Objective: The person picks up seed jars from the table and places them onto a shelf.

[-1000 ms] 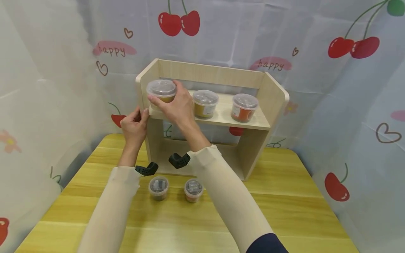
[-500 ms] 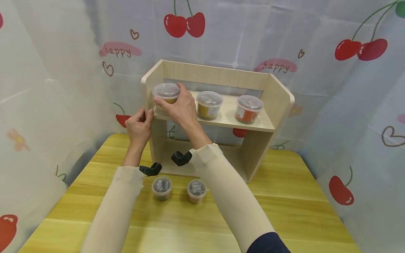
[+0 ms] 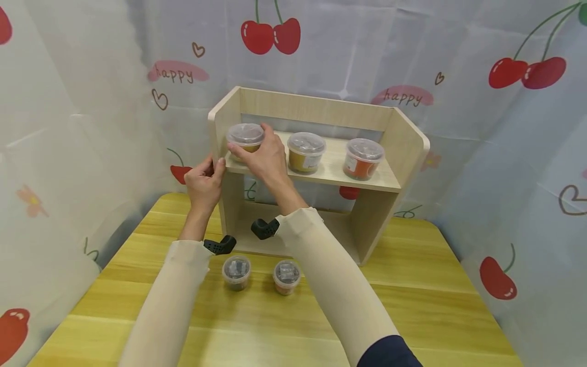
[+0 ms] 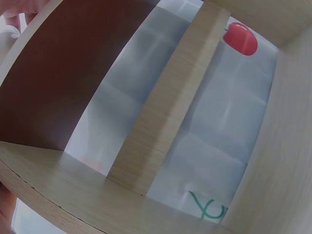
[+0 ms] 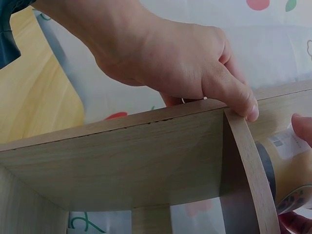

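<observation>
Right hand grips a clear-lidded tub of yellowish contents, fingers curled round its side. The tub sits at the left end of the wooden shelf unit's upper board, just beside the left side panel. Left hand holds the front edge of that left panel, thumb and fingers pinched on the wood; the right wrist view shows the same grip. Two more tubs stand on the same board: a mustard one mid-shelf and an orange one at the right. Two small jars stand on the yellow table in front of the unit.
</observation>
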